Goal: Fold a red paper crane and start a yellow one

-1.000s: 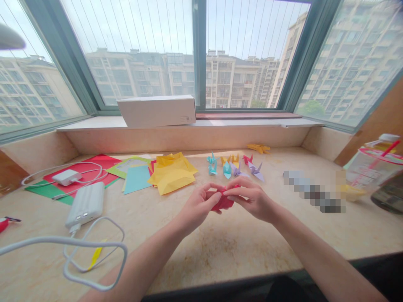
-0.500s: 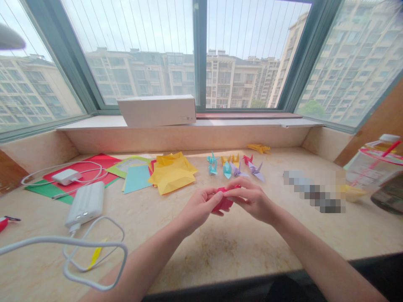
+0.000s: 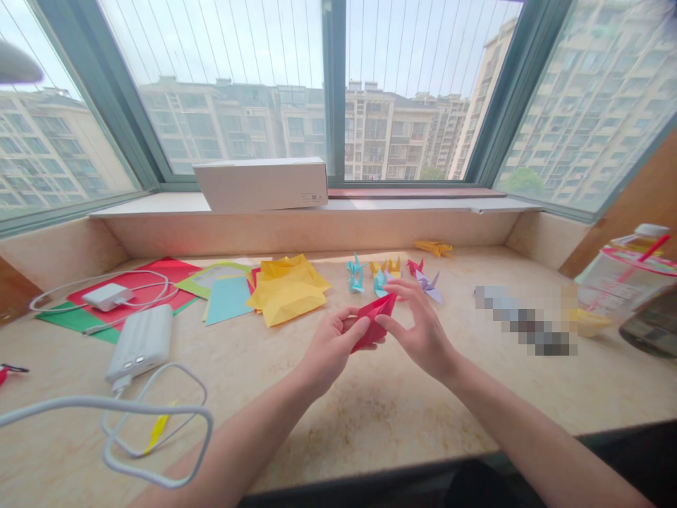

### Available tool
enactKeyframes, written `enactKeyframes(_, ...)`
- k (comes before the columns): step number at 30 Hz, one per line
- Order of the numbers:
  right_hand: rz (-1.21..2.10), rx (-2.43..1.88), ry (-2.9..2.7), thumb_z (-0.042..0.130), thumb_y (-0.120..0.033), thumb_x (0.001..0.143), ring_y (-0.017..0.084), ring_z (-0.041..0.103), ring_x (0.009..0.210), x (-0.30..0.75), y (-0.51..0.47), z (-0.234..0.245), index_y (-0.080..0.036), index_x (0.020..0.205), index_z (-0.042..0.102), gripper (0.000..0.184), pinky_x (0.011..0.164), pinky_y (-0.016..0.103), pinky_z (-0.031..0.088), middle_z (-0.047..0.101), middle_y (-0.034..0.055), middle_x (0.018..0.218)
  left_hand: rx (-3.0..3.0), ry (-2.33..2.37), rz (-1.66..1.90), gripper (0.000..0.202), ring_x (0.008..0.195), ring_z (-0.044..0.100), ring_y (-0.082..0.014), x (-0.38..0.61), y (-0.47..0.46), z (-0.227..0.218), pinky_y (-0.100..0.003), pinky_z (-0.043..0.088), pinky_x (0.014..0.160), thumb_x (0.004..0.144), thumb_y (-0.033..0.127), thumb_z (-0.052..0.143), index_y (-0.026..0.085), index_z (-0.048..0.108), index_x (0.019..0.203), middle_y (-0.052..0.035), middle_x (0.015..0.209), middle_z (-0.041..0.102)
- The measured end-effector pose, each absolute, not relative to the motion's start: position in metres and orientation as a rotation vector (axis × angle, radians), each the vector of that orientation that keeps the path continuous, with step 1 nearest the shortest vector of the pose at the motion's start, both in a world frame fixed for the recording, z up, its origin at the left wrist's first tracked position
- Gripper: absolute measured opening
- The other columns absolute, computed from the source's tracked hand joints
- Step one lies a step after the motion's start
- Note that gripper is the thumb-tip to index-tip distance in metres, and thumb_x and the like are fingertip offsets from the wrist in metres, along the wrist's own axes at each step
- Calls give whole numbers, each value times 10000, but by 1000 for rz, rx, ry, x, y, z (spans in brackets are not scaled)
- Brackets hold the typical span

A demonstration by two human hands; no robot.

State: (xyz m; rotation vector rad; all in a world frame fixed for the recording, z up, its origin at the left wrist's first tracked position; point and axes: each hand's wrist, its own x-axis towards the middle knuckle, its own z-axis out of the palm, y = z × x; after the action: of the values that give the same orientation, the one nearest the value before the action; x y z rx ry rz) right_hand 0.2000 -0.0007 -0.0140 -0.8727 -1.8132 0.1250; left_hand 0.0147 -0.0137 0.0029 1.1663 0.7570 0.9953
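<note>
A piece of red origami paper [image 3: 374, 315], folded into a pointed shape, is held above the tabletop between my hands. My left hand [image 3: 341, 337] is closed on its left side, thumb on the front and fingers behind. My right hand [image 3: 420, 324] is at the paper's right edge, its thumb touching the front and its index finger near the upper tip. Just beyond are small folded paper cranes: blue [image 3: 355, 282], purple [image 3: 429, 286], red [image 3: 415, 267] and orange-yellow [image 3: 392, 266]. My right hand partly hides some of them.
Creased yellow sheets [image 3: 288, 293], a light blue sheet [image 3: 229, 300] and red paper [image 3: 159, 271] lie left. A white power bank [image 3: 142, 342] and looping cable [image 3: 209, 430] are nearer. A plastic cup [image 3: 608, 282] stands right; a white box [image 3: 261, 185] rests on the sill.
My right hand's fingers have spread and lifted from the red paper's top. The paper now shows more of its pointed, opened-out shape. My left hand keeps its hold.
</note>
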Motion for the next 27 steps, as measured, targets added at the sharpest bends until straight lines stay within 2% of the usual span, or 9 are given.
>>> enactKeyframes(3, 237, -942, -1703, 694, -273, 856, 268, 588, 1118, 195, 0, -17, -270, 1351, 447, 553, 876, 447, 523, 569, 124, 1282, 1145, 729, 1000, 340, 853, 718, -214, 16, -15, 3, -303, 517, 763, 841, 417, 700, 149, 580, 1013, -109, 908, 759)
enactKeyframes(7, 471, -977, -1725, 662, -258, 881, 195, 655, 815, 192, -1, -19, -265, 1334, 454, 498, 760, 367, 511, 705, 32, 932, 1197, 755, 944, 356, 759, 703, -185, 13, -14, 4, -236, 471, 649, 802, 415, 741, 145, 578, 968, -90, 859, 762)
enactKeyframes(11, 620, -892, -1702, 638, -251, 894, 154, 614, 708, 190, -3, -19, -264, 1324, 464, 464, 685, 308, 475, 681, -7, 822, 1205, 789, 917, 399, 754, 706, -210, 14, -13, 1, -254, 478, 644, 774, 445, 756, 135, 587, 960, -97, 834, 762)
enactKeyframes(14, 789, -832, -1624, 650, -270, 887, 150, 613, 701, 187, -4, -17, -262, 1368, 408, 539, 675, 298, 477, 665, -11, 817, 1183, 784, 976, 392, 747, 707, -216, 15, -12, -1, -269, 487, 648, 789, 462, 736, 145, 584, 963, -90, 820, 763)
enactKeyframes(17, 873, -860, -1575, 686, -272, 857, 163, 635, 768, 185, -4, -15, -256, 1391, 393, 609, 710, 308, 482, 683, 17, 902, 1155, 791, 1079, 336, 707, 691, -184, 17, -11, -3, -260, 484, 653, 810, 435, 723, 158, 577, 933, -66, 810, 761)
enactKeyframes(20, 854, -900, -1552, 695, -252, 837, 174, 635, 824, 183, -5, -15, -252, 1350, 464, 563, 743, 320, 483, 698, 36, 957, 1148, 802, 1134, 293, 723, 680, -175, 19, -11, -5, -278, 496, 709, 812, 399, 728, 153, 593, 896, -59, 821, 755)
enactKeyframes(24, 833, -895, -1489, 683, -236, 836, 166, 626, 801, 182, -5, -16, -258, 1323, 513, 516, 760, 332, 497, 693, 27, 939, 1235, 751, 1114, 279, 887, 671, -220, 21, -10, -5, -335, 492, 830, 826, 367, 712, 132, 666, 970, -88, 946, 743)
enactKeyframes(27, 914, -863, -1475, 678, -263, 846, 177, 648, 827, 183, -5, -18, -255, 1334, 521, 512, 782, 347, 519, 694, 33, 941, 1331, 803, 1120, 263, 848, 646, -205, 20, -10, -3, -301, 469, 781, 832, 365, 701, 133, 707, 956, -73, 903, 732)
